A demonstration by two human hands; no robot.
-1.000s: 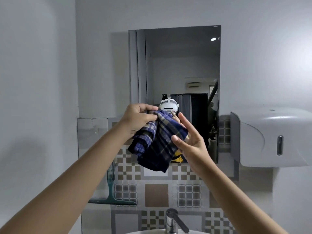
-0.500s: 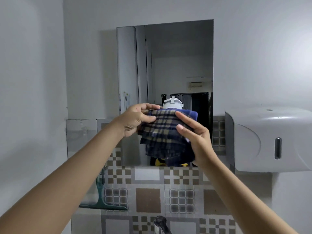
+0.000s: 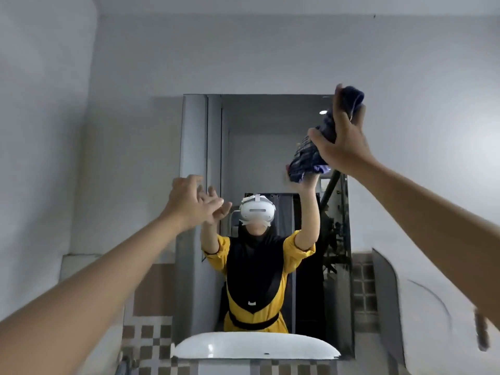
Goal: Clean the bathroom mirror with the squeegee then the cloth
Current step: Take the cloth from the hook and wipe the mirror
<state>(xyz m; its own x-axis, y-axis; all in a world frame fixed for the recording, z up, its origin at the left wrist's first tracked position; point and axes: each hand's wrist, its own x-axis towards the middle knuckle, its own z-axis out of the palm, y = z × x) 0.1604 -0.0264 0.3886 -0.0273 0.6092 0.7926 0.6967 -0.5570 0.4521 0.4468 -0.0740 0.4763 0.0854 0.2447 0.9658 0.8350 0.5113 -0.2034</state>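
The rectangular bathroom mirror (image 3: 251, 147) hangs on the grey wall ahead and reflects a person in yellow and black with a white headset. My right hand (image 3: 341, 142) is raised at the mirror's upper right corner, shut on a bunched blue plaid cloth (image 3: 308, 161) that touches the glass there. My left hand (image 3: 190, 203) hovers in front of the mirror's left side at mid height, fingers spread, holding nothing. The squeegee is out of view.
A white paper dispenser (image 3: 422, 299) juts from the wall at the lower right, blurred. Patterned tiles (image 3: 146, 339) run below the mirror. The white sink rim shows only as a reflection (image 3: 254, 345) at the mirror's bottom edge.
My left hand let go of the cloth and opened. My right hand carried the cloth up and to the right, to the mirror's top corner. The view tilted upward.
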